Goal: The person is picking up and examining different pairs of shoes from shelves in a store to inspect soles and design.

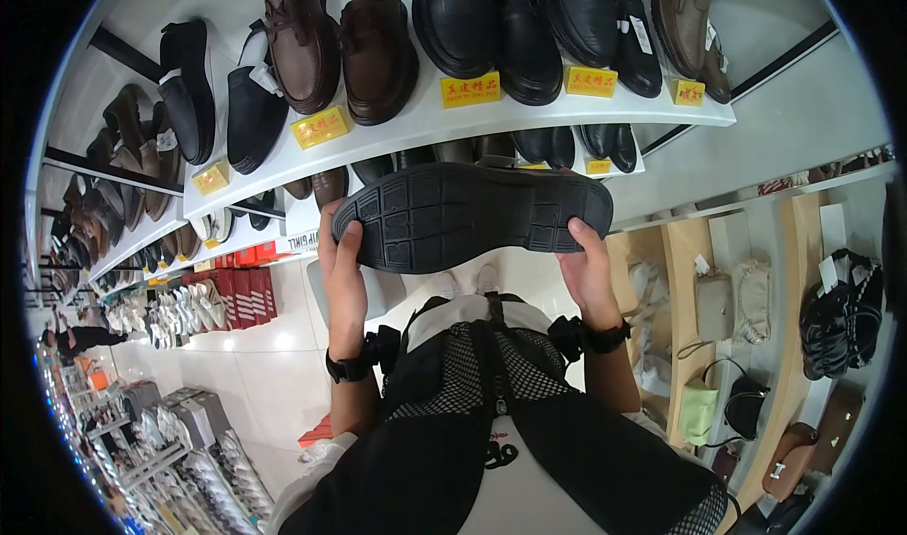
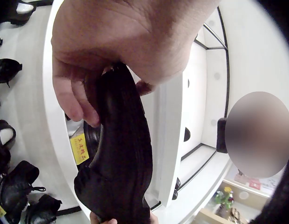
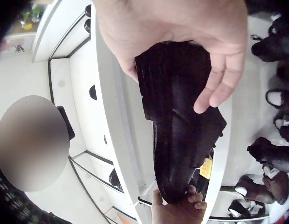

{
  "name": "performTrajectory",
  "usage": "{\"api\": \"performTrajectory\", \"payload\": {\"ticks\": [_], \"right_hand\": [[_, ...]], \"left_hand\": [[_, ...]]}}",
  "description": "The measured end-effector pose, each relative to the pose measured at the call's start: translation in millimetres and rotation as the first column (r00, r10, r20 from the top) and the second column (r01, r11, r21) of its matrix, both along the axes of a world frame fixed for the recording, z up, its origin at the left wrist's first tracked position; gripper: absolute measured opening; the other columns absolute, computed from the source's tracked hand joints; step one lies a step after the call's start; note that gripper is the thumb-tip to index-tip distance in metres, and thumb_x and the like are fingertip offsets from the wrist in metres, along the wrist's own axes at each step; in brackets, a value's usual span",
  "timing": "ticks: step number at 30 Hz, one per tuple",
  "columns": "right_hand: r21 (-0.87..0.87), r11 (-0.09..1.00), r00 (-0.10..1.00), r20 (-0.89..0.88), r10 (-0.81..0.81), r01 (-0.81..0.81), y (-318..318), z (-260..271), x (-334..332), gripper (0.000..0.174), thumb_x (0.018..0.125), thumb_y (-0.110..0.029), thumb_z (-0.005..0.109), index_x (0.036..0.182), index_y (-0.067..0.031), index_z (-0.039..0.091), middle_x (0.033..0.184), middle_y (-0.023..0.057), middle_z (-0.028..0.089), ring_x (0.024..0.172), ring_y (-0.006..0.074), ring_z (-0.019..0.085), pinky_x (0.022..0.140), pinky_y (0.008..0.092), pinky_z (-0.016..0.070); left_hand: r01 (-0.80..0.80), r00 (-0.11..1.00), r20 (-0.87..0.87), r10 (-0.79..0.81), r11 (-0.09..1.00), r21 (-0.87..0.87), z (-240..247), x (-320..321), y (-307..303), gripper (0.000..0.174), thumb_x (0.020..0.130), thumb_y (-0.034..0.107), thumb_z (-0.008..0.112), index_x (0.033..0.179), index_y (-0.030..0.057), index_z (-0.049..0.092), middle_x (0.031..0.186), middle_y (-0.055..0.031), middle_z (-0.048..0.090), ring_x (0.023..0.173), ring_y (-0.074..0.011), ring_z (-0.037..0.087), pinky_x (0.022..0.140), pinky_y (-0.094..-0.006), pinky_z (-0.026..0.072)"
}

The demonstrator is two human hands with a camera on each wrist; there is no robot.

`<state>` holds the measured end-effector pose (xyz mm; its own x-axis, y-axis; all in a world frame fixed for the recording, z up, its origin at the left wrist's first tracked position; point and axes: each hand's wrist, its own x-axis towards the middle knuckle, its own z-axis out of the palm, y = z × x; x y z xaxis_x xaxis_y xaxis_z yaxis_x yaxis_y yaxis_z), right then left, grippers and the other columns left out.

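While head cam shows blk shoe (image 1: 472, 215) sole (image 1: 430, 218), wrist cams upper (image 2: 118, 144), L hand (image 1: 344, 275) grips toe (image 1: 373, 221), R hand (image 1: 590, 272) heel (image 1: 559, 215)

White display shelves (image 1: 605, 110), glossy pale tiled floor (image 1: 274, 370), light wooden shelving (image 1: 690, 247)

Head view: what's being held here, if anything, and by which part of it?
A black shoe: the left grip holds it by the toe end, the right grip by the heel.

Shoe (image 2: 123, 149): black; sole (image 1: 463, 215) black, grid-patterned. Cards (image 1: 470, 90): yellow, red lettering. Shelf (image 1: 378, 147): white. Vest (image 1: 387, 450): black, mesh-patterned panels. Handbag (image 1: 697, 412): pale green. Wristband (image 1: 348, 369): black.
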<state>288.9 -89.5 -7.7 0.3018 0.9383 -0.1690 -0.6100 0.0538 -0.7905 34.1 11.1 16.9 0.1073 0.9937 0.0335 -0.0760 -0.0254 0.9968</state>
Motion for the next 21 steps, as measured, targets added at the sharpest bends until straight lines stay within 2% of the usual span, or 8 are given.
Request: {"api": "performTrajectory", "payload": {"ticks": [4, 6, 8, 14, 17, 19, 20, 21], "right_hand": [[0.117, 0.992, 0.998, 0.049, -0.045, 0.039, 4, 3, 0, 0.061, 0.083, -0.014, 0.061, 0.136, -0.0034, 0.034, 0.125, 0.0099, 0.05, 0.117, 0.0207, 0.048, 0.101, 0.0349, 0.0372], [0.166, 0.986, 0.989, 0.135, -0.057, 0.034, 7, 11, -5, 0.069, 0.079, -0.015, 0.065, 0.139, -0.0042, 0.03, 0.128, 0.0109, 0.046, 0.119, 0.0219, 0.046, 0.102, 0.0353, 0.0358], [0.202, 0.978, 0.832, 0.55, -0.074, -0.047, 10, 23, -11, 0.08, 0.072, -0.015, 0.069, 0.14, -0.0055, 0.026, 0.13, 0.0127, 0.04, 0.121, 0.0239, 0.042, 0.104, 0.0354, 0.0331], [0.207, 0.974, 0.797, 0.602, -0.05, -0.095, 8, 25, -15, 0.088, 0.067, -0.012, 0.074, 0.139, -0.004, 0.025, 0.128, 0.0152, 0.039, 0.12, 0.0245, 0.041, 0.104, 0.0359, 0.0311], [0.297, 0.942, 0.679, 0.725, -0.115, -0.157, 6, 21, -12, 0.09, 0.066, -0.014, 0.075, 0.139, -0.003, 0.023, 0.131, 0.0171, 0.037, 0.121, 0.0258, 0.04, 0.104, 0.0365, 0.0308], [0.43, 0.887, 0.682, 0.701, -0.209, -0.17, 7, 19, -13, 0.1, 0.064, -0.016, 0.077, 0.142, -0.002, 0.017, 0.137, 0.0192, 0.033, 0.125, 0.0276, 0.039, 0.105, 0.0374, 0.0303], [0.43, 0.887, 0.682, 0.701, -0.207, -0.172, 7, 14, -14, 0.1, 0.064, -0.016, 0.077, 0.142, -0.002, 0.017, 0.137, 0.0192, 0.033, 0.125, 0.0276, 0.039, 0.105, 0.0374, 0.0303], [0.448, 0.889, 0.724, 0.645, -0.246, -0.098, 8, 8, -17, 0.105, 0.063, -0.016, 0.078, 0.143, -0.0023, 0.012, 0.138, 0.0198, 0.032, 0.126, 0.0284, 0.038, 0.106, 0.0377, 0.0301]], "left_hand": [[-0.038, 0.999, -0.008, 0.038, 0.998, -0.047, 7, 7, -2, 0.037, 0.09, 0.028, 0.057, 0.115, 0.0019, 0.048, 0.096, -0.0038, 0.055, 0.088, -0.0117, 0.049, 0.084, -0.0237, 0.039], [-0.044, 0.963, -0.268, 0.012, 0.992, -0.114, 13, 12, -5, 0.044, 0.087, 0.026, 0.065, 0.118, 0.002, 0.045, 0.094, -0.005, 0.055, 0.085, -0.0114, 0.051, 0.075, -0.022, 0.0424], [-0.027, 0.968, -0.249, -0.002, 0.993, -0.115, 2, 13, -2, 0.052, 0.084, 0.022, 0.069, 0.123, 0.004, 0.04, 0.097, -0.0079, 0.055, 0.087, -0.0126, 0.053, 0.073, -0.0225, 0.0444], [-0.042, 0.993, -0.109, 0.038, 0.999, -0.034, -8, 13, -3, 0.062, 0.082, 0.017, 0.071, 0.13, 0.0094, 0.034, 0.105, -0.0105, 0.053, 0.092, -0.0153, 0.054, 0.079, -0.0257, 0.0457], [-0.014, 0.997, -0.076, 0.01, 0.999, -0.043, -7, 11, -4, 0.059, 0.084, 0.017, 0.068, 0.131, 0.0108, 0.033, 0.111, -0.0113, 0.05, 0.099, -0.0159, 0.052, 0.085, -0.0274, 0.044], [-0.014, 0.999, 0.05, 0.013, 1.0, 0.024, -17, 9, -3, 0.05, 0.088, 0.024, 0.062, 0.129, 0.0119, 0.035, 0.119, -0.0125, 0.046, 0.106, -0.0185, 0.048, 0.091, -0.0306, 0.0414], [-0.052, 0.896, 0.441, 0.048, 0.999, -0.004, -19, 9, -3, 0.041, 0.089, 0.026, 0.055, 0.123, 0.0109, 0.038, 0.124, -0.0128, 0.045, 0.11, -0.022, 0.047, 0.095, -0.0331, 0.0395], [-0.084, 0.899, 0.431, 0.072, 0.996, 0.009, -21, 7, -1, 0.037, 0.088, 0.024, 0.054, 0.12, 0.0103, 0.039, 0.124, -0.0134, 0.045, 0.11, -0.0234, 0.048, 0.095, -0.0348, 0.0398]]}}
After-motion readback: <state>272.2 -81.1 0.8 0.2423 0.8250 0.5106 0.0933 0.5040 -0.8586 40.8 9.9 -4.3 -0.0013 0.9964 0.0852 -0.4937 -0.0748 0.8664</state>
